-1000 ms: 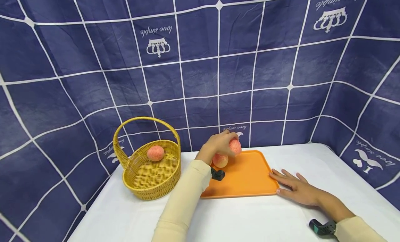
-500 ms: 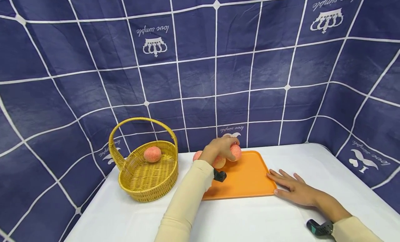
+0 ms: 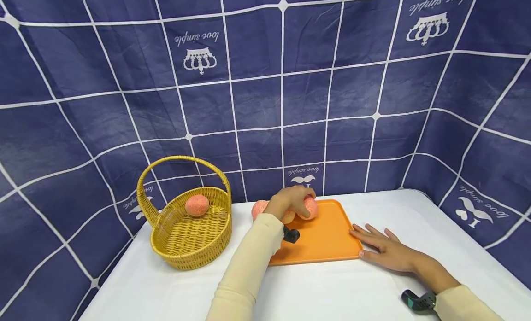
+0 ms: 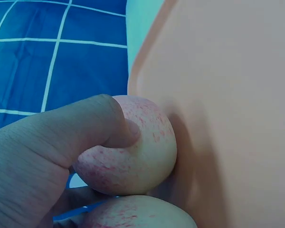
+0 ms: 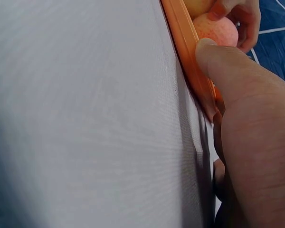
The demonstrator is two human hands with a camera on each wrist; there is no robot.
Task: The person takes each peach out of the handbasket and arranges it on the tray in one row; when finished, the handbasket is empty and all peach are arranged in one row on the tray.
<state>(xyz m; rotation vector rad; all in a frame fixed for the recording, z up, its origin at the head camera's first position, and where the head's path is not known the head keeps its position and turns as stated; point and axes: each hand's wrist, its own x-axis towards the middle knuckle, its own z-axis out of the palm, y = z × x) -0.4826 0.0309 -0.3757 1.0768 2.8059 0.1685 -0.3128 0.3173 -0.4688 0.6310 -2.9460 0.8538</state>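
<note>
My left hand [image 3: 293, 199] grips a pink peach [image 3: 310, 208] at the back of the orange tray [image 3: 323, 242]. In the left wrist view the thumb presses on that peach [image 4: 152, 142], which sits low over the tray and shades it. Another peach [image 4: 142, 213] is right beside it there. From the head, a yellowish peach [image 3: 288, 217] shows partly behind the left wrist, and a further pink peach [image 3: 259, 207] is on the tray's left side. My right hand [image 3: 386, 253] lies flat with spread fingers, its fingertips and thumb [image 5: 213, 59] at the tray's right edge.
A yellow wicker basket [image 3: 188, 261] with a tall arched handle stands on the left of the white table [image 3: 315, 291]. One pink peach [image 3: 197, 205] lies in it. Behind the table hangs a blue checked cloth [image 3: 257, 100].
My left hand has lowered the peach toward the back of the tray. The right hand has stayed at the tray's edge. The head view has shifted slightly.
</note>
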